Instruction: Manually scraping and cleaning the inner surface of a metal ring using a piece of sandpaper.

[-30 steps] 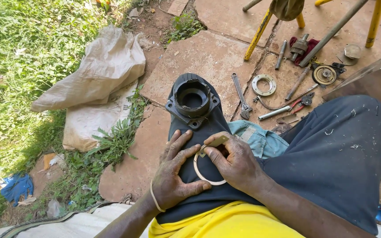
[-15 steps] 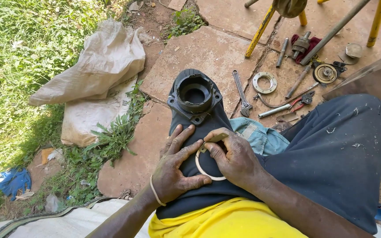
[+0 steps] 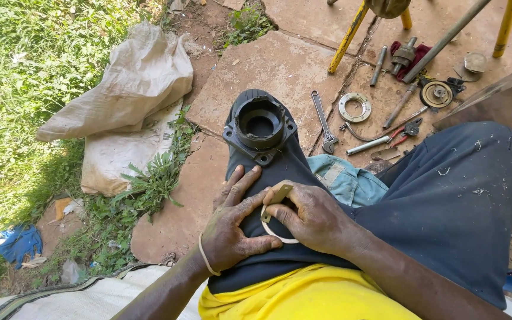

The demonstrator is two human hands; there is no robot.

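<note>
A thin pale ring is lying flat on the person's dark-trousered thigh, its round face turned up toward the camera, so it has no long axis to speak of. The right hand is pinching the ring's upper edge, its fingers curled nearly closed around it together with a small flat tan piece that is sticking up and away from the ring. The left hand is lying spread just left of the ring, fingers wide open and pressing flat on the cloth, thumb touching the ring's lower left rim; a band is circling its wrist. Beyond the ring, on the knee, a black housing is resting with its round bore facing up. Farther beyond the ring and to the right, a wrench, a metal ring plate and pliers are lying on the stone slabs. Far left of the ring, pale sacks are lying by the grass.
</note>
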